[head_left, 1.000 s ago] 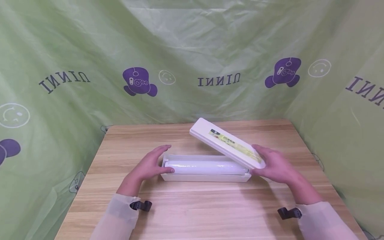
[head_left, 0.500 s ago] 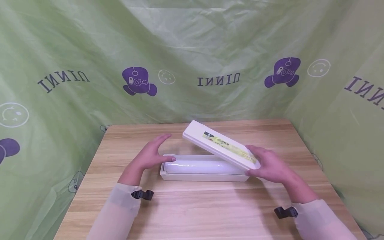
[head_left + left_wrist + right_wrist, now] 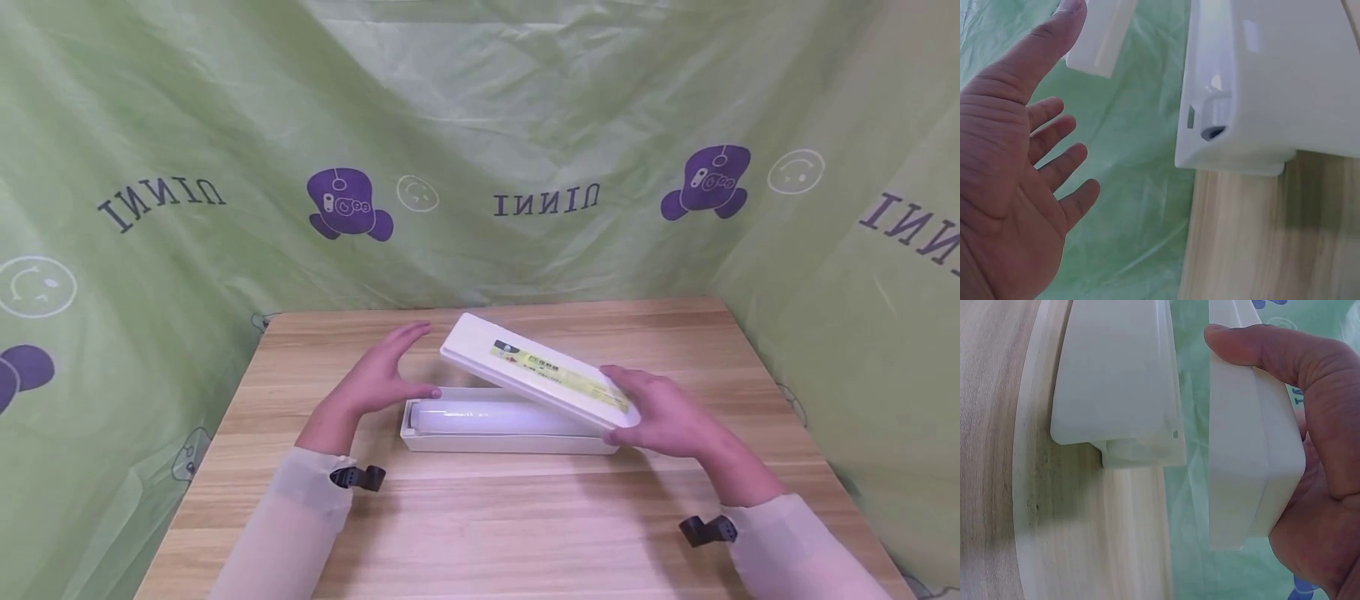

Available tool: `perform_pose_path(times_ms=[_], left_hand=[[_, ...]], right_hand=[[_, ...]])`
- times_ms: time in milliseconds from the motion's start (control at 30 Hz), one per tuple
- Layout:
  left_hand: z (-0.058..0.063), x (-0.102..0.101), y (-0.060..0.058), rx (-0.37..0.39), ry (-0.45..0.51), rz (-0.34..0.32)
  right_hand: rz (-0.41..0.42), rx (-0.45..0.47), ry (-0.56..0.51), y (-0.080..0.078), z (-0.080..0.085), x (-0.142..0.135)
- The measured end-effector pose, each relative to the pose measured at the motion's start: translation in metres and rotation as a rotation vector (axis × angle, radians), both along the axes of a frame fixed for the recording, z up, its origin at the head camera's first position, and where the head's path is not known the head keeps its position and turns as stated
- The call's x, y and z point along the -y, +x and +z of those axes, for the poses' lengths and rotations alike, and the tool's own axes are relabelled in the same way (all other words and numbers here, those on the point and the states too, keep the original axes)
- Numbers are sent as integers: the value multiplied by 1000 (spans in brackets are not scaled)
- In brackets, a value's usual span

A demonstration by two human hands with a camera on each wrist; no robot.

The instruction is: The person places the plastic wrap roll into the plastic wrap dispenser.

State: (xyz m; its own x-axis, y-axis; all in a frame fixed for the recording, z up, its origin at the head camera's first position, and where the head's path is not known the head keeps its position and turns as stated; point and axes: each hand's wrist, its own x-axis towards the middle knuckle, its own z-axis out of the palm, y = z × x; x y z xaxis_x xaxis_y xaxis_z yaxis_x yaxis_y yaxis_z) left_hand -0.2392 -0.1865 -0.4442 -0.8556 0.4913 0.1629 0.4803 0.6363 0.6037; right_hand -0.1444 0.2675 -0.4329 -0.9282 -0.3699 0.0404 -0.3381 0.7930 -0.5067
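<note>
Right hand point(image 3: 663, 414) is clamped on one end of a long white plastic lid point(image 3: 480, 345) with a yellow-green printed label point(image 3: 570, 379): thumb on the near long side, fingers round the far side. Rest of it runs out from those fingers toward the left hand point(image 3: 378, 379), skewed; right wrist view shows a gap below.

Left: thumb and fingers spread apart, nothing between them. Lid's free end is near those fingertips, apart from them.

Long white rectangular plastic box point(image 3: 510, 445) sits on the pale wood-grain table point(image 3: 480, 525), left end by the left thumb tip, right end near the right thumb. Shiny whitish cylindrical roll point(image 3: 468, 417) lies lengthwise inside; lid hides the part toward the right fingers.

Step, my read: lining the lid up over the box, probably to fit it; not seated. Next move calls for right fingers to swing it parallel, match both ends, then lower. Left fingers could guide the free end, thumb kept off the rim.
</note>
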Motion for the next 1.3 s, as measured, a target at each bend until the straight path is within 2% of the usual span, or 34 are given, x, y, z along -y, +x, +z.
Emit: perform_pose_path(times_ms=[267,633,967,1300], left_hand=[[10,-10,-2,-12,-4,-27],[13,-18,-4,-13,-1,-74],[18,-23,-6,-2,-88,-75],[22,-24,-2,16,-164,-84]], right_hand=[[17,2,-4,-1,-3,6],[70,-5,2,-4,-5,15],[125,-32,5,-4,1,25],[147,-33,25,-7,4,29]])
